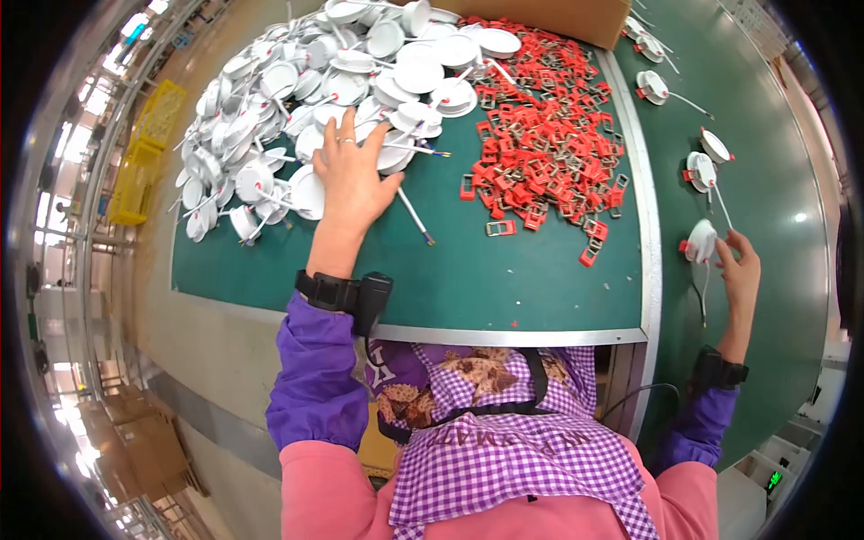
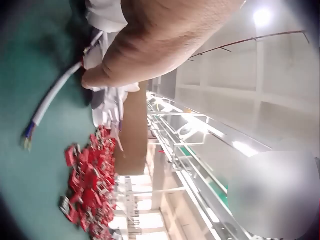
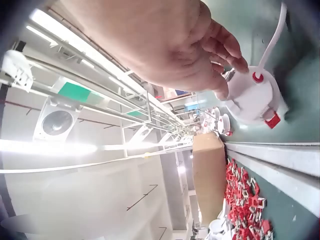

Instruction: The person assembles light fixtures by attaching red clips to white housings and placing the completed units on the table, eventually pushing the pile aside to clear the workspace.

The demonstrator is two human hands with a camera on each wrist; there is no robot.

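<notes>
My left hand (image 1: 351, 184) reaches over the near edge of a heap of white round downlights (image 1: 279, 81), fingers spread and fingertips at the lamps. A white downlight cable (image 2: 52, 95) with bare coloured wire ends sticks out beside its thumb. On the green surface at the right, my right hand (image 1: 740, 270) pinches the edge of one white downlight (image 3: 250, 95) between thumb and fingers. This lamp carries a red clip (image 3: 272, 120) on its side, and its cable (image 3: 275, 37) trails toward me.
A heap of red clips (image 1: 549, 135) with metal parts lies right of the lamps, a cardboard box (image 1: 558, 18) behind it. Several clipped downlights (image 1: 652, 87) line the right-hand surface. A metal rail (image 1: 634, 180) separates the two surfaces. Yellow crates (image 1: 135, 180) stand at far left.
</notes>
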